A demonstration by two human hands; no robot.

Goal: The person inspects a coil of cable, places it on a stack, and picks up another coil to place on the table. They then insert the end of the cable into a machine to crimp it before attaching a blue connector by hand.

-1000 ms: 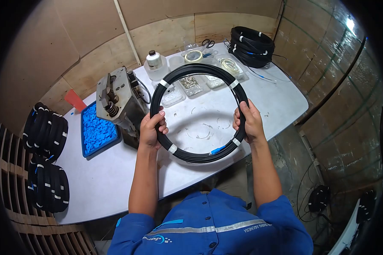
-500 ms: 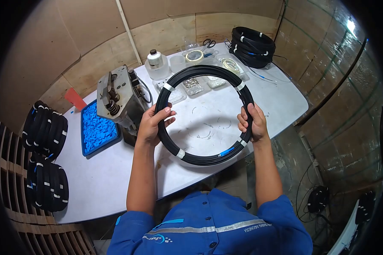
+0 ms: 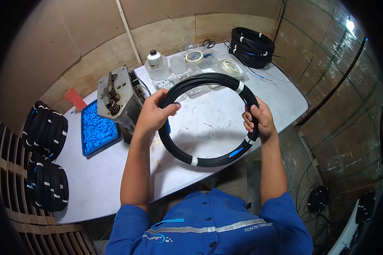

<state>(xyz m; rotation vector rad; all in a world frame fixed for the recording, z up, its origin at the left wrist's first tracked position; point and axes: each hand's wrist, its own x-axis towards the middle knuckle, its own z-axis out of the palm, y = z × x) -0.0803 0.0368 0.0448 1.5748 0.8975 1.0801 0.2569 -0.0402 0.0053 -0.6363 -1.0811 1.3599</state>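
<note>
Left hand point(image 3: 154, 112) and right hand point(image 3: 261, 119) clasp the black coil point(image 3: 204, 78) at opposite sides (presumably to balance it).

Coil point(image 3: 215, 162) above table point(image 3: 281, 91), machine point(image 3: 120, 91) left

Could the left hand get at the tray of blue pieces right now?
Probably not directly: the left hand is holding the black cable coil, and the metal machine stands between that hand and the tray.
</note>
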